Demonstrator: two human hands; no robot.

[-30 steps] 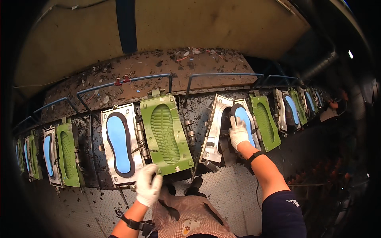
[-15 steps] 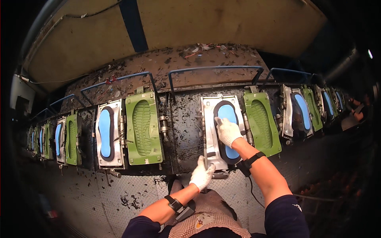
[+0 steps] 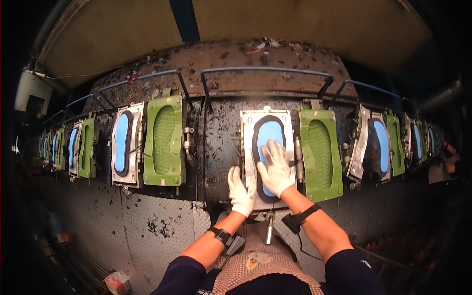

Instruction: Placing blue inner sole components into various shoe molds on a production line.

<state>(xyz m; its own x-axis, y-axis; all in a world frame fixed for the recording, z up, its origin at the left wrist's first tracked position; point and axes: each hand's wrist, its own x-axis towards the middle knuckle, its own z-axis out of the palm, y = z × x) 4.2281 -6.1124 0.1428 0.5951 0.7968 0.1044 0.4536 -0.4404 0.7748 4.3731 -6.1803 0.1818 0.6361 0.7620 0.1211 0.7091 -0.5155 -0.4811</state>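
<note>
your right hand (image 3: 276, 168) lies spread on the blue-topped sole (image 3: 269, 132) in a silver mould frame (image 3: 247, 129), your left hand (image 3: 241, 194) at its edge, neither gripping; uneven pressure could leave the sole skewed.

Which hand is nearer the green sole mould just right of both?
The right hand: it's on a blue insole, left of the green sole mould; the left hand is farther left.

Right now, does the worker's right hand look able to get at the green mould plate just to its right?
Probably yes: the right hand rests on the blue insole, and the green mould plate lies to the right, its cavity uncovered, with the left hand off to the other side.
</note>
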